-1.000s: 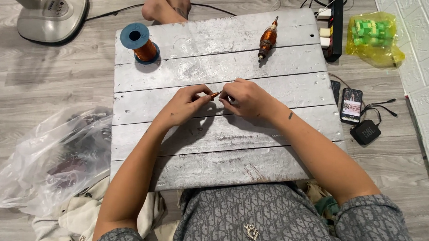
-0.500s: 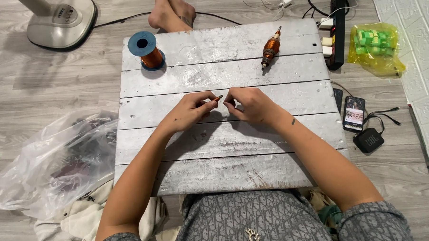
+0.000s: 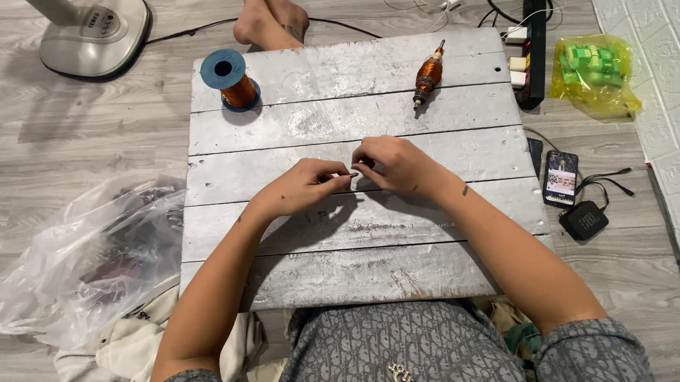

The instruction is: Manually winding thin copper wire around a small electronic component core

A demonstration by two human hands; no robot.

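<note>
Now, hands: left hand (image 3: pixel 304 185) and right hand (image 3: pixel 392 163) meet mid-bench (image 3: pixel 433 119), fingers pinched on a tiny piece (image 3: pixel 353 173).
Piece: probably light, stiff, easily dropped; grip its ends.
Far: wire spool (image 3: pixel 228 79), rotor (image 3: pixel 428 72).

Left hand (image 3: pixel 304 188) and right hand (image 3: pixel 394 165) fingertip to fingertip, fingers pinched, forearms converging

A single head-worn camera looked steeply down from above the seated person onto the grey plank board (image 3: pixel 354 206) over the lap, facing forward toward the far edge. It sat close enough that the board filled mid-frame, with wooden floor (image 3: pixel 70 151) around. No second view existed.
</note>
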